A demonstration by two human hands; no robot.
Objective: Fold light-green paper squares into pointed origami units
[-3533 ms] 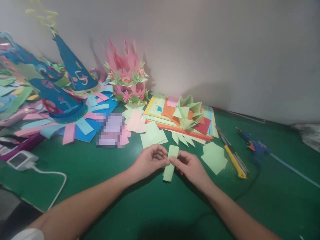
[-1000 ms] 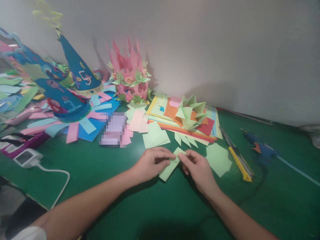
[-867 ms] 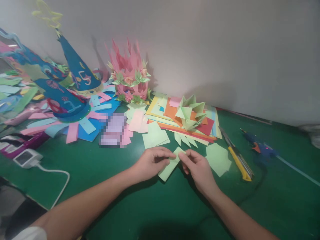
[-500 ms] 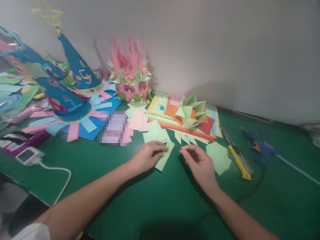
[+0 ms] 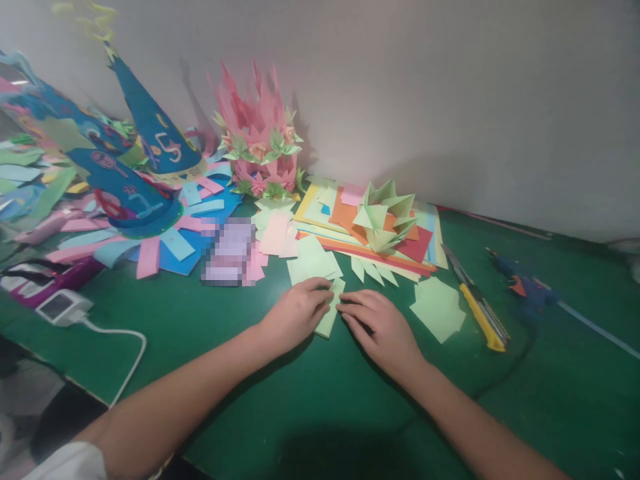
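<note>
A folded light-green paper strip (image 5: 331, 312) lies flat on the green table (image 5: 310, 393). My left hand (image 5: 295, 313) rests on the strip's left side, its curled fingers pressing the strip down. Just right of the strip, my right hand (image 5: 377, 327) lies flat with fingers stretched out, fingertips touching the paper's right edge. Neither hand lifts the paper.
Loose green paper squares (image 5: 313, 263) (image 5: 437, 308) lie near the hands. Behind are a stack of coloured sheets (image 5: 345, 223) with a green folded star (image 5: 385, 217), a pink paper crown (image 5: 257, 143) and blue cones (image 5: 155, 133). A yellow cutter (image 5: 477, 310), glue gun (image 5: 520, 283) and white adapter (image 5: 63, 307) lie around.
The strip, held up between both hands' fingertips a second ago, now lies on the table. My right hand let go, then came back flat against it; my left presses it.
</note>
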